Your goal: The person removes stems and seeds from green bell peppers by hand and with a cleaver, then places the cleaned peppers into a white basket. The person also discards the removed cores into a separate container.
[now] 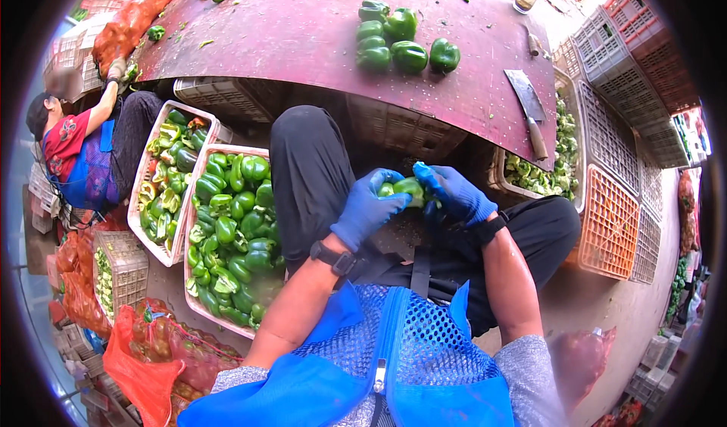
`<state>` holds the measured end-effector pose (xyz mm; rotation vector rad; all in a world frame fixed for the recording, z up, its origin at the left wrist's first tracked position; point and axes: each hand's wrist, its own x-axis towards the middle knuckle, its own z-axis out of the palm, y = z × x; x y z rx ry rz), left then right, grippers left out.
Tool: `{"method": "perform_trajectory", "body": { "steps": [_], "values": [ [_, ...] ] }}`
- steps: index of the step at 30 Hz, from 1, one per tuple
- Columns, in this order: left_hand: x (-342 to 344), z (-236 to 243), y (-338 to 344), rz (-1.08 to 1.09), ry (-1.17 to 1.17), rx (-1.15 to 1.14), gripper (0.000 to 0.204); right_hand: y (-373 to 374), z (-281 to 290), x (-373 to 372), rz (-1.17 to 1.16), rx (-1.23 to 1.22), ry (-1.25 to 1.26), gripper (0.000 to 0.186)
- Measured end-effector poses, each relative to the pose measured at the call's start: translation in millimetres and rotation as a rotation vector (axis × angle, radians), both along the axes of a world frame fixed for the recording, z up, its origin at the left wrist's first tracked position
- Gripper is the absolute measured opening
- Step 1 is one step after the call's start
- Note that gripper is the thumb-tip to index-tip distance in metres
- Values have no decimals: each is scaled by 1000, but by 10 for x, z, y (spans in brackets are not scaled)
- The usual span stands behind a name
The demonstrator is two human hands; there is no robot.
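Observation:
Above my lap, between my knees, is a green bell pepper (410, 189). My left hand (369, 208), in a blue glove, has its fingers curled round the pepper's left side. On the other side, my right hand (462, 197), gloved in blue too, closes at the pepper's right end. The gloves hide part of the pepper, and I cannot make out whether the right fingers also hold something small. Several whole green bell peppers (409, 57) stand grouped on the red tabletop (303, 41) ahead of my hands.
A crate of green peppers (236, 230) sits by my left knee, beside another crate of peppers (168, 177). A cleaver (526, 98) lies at the table's right edge, near a crate of chopped green pieces (556, 158). Another person (79, 143) works at far left. Stacked crates (612, 219) stand right.

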<state>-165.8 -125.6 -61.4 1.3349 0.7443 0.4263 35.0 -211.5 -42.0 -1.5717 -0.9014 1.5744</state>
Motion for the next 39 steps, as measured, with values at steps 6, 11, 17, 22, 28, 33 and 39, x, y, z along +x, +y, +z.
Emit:
{"method": "perform_trajectory", "body": {
  "steps": [6,11,17,22,28,33,39],
  "values": [
    [28,-227,19,101,95,188,25,-101,87,4,28,-58,-168,31],
    [20,-178,17,19,5,79,30,-132,-1,-56,148,147,-555,33],
    [46,-132,15,-86,-40,-75,34,-179,-63,-63,177,184,-587,29],
    [33,-107,-16,-62,-26,-28,29,-190,-68,-112,151,198,-623,31],
    [27,-97,-6,-52,-129,-116,26,-243,-5,-121,33,276,-406,34],
    [16,-68,-8,-51,-181,-167,29,-272,-2,-79,-9,312,-260,34],
    [-16,-115,14,-81,-209,-200,33,-298,38,-132,-123,159,66,30]
  ]
}}
